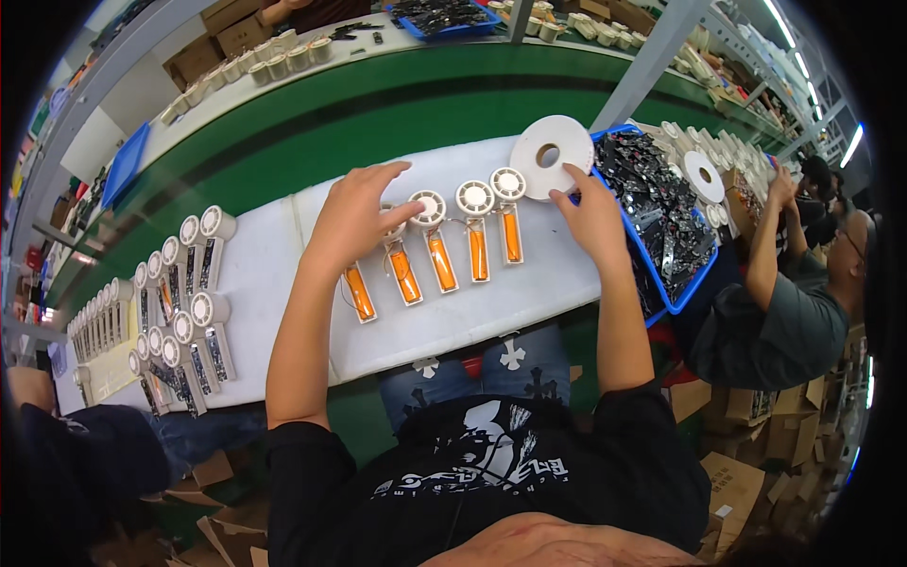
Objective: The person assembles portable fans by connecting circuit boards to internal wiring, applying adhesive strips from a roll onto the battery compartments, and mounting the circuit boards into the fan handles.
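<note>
Several white handheld fans lie in a row on the white bench before me, round heads away from me; one fan (pixel 475 200) is near the middle. Their handles are uncovered and show an orange battery (pixel 441 262) with thin wires. My left hand (pixel 362 214) is over the leftmost fans, fingers spread and thumb by a fan head, partly hiding them. At the other end of the row, my right hand (pixel 596 214) touches the lower right edge of a large white tape roll (pixel 570 142), its thumb and forefinger apart.
Right of the roll, a blue tray (pixel 682 304) holds many black parts. More fans (pixel 203 310) stand in groups along the bench's left. Beyond the bench runs a green belt (pixel 397 123) with a grey post (pixel 652 61). A co-worker (pixel 784 307) sits to the right, another person at far left.
</note>
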A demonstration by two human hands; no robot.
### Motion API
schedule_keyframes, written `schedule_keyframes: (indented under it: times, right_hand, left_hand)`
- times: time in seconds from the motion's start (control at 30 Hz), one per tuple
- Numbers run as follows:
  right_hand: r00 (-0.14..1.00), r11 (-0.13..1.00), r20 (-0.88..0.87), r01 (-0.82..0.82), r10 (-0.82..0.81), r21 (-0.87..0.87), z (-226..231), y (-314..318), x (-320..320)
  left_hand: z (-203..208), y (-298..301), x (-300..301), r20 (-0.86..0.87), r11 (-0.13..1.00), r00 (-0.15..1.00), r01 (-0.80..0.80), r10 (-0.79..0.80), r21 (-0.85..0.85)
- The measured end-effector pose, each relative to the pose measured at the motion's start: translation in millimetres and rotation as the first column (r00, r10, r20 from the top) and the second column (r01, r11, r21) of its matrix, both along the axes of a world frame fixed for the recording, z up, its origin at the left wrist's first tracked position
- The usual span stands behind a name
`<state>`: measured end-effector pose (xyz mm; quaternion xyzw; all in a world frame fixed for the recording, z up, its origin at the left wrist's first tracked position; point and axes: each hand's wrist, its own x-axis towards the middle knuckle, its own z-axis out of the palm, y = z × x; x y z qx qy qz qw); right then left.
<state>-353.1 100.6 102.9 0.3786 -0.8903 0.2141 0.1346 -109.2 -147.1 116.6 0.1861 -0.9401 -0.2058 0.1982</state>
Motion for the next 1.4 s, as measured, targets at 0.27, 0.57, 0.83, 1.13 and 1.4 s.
schedule_keyframes:
  times: [0.27, 0.57, 0.83, 1.13, 1.4]
  right_hand:
    - [0.962, 0.816, 0.081, -0.174, 0.26, -0.551, 61.8, -37.3, 17.2]
    - [0.341, 0.657, 0.562, -0.337, 0.753, -0.675, 86.8, -146.7, 33.6]
    - [0.393, 0.629, 0.506, -0.318, 0.768, -0.709, 61.7, -202.1, 38.2]
    - [0.592, 0.397, -0.384, -0.785, 0.709, -0.476, 56.6, -191.8, 87.5]
    - [0.62, 0.391, -0.421, -0.765, 0.663, -0.512, 35.0, -191.4, 105.6]
  left_hand:
    - [38.5, 10.3, -5.7, -0.245, 0.979, 0.95, 0.203, -0.196, 0.004]
    - [37.9, -9.0, 8.9, -0.37, 0.931, 0.865, 0.254, -0.34, -0.262]
    - [19.3, -48.6, 6.7, -0.271, 0.971, 0.947, 0.119, -0.173, -0.206]
    - [5.9, -53.1, 3.2, -0.414, 0.989, 0.898, -0.14, 0.149, 0.053]
    - [16.7, -32.3, 2.4, -0.42, 0.945, 0.878, -0.304, 0.228, -0.122]
